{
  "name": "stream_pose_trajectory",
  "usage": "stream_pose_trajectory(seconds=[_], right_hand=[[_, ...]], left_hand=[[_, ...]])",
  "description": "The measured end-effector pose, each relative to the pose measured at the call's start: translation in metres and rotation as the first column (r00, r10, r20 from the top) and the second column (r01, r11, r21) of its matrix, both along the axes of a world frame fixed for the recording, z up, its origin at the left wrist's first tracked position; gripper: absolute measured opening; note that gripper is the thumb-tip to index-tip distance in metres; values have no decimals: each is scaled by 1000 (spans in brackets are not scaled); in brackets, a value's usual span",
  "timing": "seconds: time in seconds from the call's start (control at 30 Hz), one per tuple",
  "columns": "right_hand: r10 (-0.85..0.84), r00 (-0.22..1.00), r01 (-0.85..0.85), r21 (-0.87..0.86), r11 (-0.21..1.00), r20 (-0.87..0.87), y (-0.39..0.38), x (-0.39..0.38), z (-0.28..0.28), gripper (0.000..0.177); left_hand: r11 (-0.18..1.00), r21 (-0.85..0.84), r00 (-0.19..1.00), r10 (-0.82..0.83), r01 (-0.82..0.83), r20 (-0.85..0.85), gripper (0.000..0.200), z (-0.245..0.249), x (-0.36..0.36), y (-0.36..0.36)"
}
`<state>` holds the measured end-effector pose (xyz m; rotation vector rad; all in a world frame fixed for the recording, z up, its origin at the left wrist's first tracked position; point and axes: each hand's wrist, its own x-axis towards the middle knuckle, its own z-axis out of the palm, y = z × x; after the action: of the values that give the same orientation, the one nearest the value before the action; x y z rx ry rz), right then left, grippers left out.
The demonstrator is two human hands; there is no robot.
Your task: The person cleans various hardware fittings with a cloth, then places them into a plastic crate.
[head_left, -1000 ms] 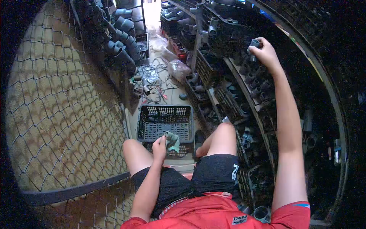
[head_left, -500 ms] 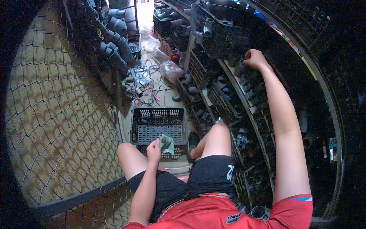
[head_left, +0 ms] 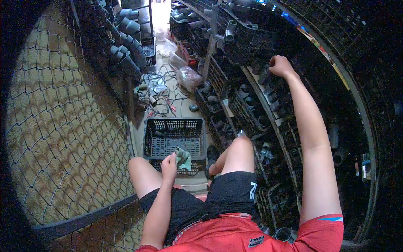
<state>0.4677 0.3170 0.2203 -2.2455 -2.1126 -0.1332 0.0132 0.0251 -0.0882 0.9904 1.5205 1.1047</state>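
Observation:
My left hand (head_left: 169, 166) is closed on a pale green cloth (head_left: 183, 158), which hangs at the near rim of a black plastic crate (head_left: 203, 140) on the floor between my legs. A few small dark pieces lie in the crate. My right arm stretches out to the shelves on the right. There, my right hand (head_left: 281, 66) has its fingers curled beside a row of dark grey fittings (head_left: 271, 95) on a shelf. What those fingers hold, if anything, is lost in the shadow.
Chain-link mesh (head_left: 71, 126) runs along the left. Grey pipe fittings (head_left: 130, 27) are stacked at the upper left. Farther along the floor lie tangled cables (head_left: 157, 82) and a plastic bag of parts (head_left: 188, 78). Crates of fittings (head_left: 247, 105) line the right side.
The view has shifted very slightly. My right hand stays by the shelf in nearly the same place, and my left hand still holds the cloth.

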Motion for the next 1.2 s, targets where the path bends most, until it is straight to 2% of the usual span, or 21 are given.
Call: stream_pose_trajectory(seconds=[0.17, 0.27, 0.43, 0.77, 0.83, 0.9, 0.97, 1.0, 1.07, 1.1, 1.17, 1.2], right_hand=[[19, 1000, -19, 67, 998, -1, -10, -13, -3, 35], [29, 1000, -29, 59, 998, 1, -12, -15, -4, 36], [116, 989, -127, 114, 985, 97, -15, -8, -9, 31], [94, 991, -103, 105, 989, 90, -21, -19, -11, 34], [50, 995, -53, 36, 998, 84, -29, -29, -2, 41], [58, 986, -60, 6, 998, 157, -29, -32, 2, 66], [46, 971, -76, 120, 990, 236, -18, -29, -7, 67], [112, 964, -168, 228, 959, 242, -21, -36, -4, 67], [302, 951, -298, 483, 823, 71, -43, -80, 9, 48], [367, 927, -331, 618, 713, 73, -62, -109, 11, 37], [563, 823, -352, 709, 611, -76, -97, -158, 2, 26], [613, 753, -321, 680, 659, -238, -109, -172, -14, 22]], left_hand=[[1000, -15, 1000, -10, 10, -24, 39, -1, -1, -1], [999, -36, 1000, 2, -1, 29, 38, 5, 0, -1], [1000, -17, 1000, -10, 9, -14, 39, 4, 0, 0], [998, -60, 1000, -18, 17, -15, 39, -1, -4, 0], [992, -121, 997, -40, 32, -61, 39, 2, -4, 1], [996, -84, 999, -9, 6, -32, 39, 2, 0, 2], [999, -46, 1000, 27, -26, 11, 40, -10, -7, 4], [997, -25, 997, 79, -78, 22, 40, -9, -11, 8], [978, 25, 974, 206, -209, 94, 40, -9, -26, 27], [958, 53, 949, 271, -283, 162, 39, -11, -35, 41], [952, 50, 953, 302, -303, 26, 40, -10, -62, 70], [953, 80, 955, 295, -292, -38, 45, -22, -75, 84]])
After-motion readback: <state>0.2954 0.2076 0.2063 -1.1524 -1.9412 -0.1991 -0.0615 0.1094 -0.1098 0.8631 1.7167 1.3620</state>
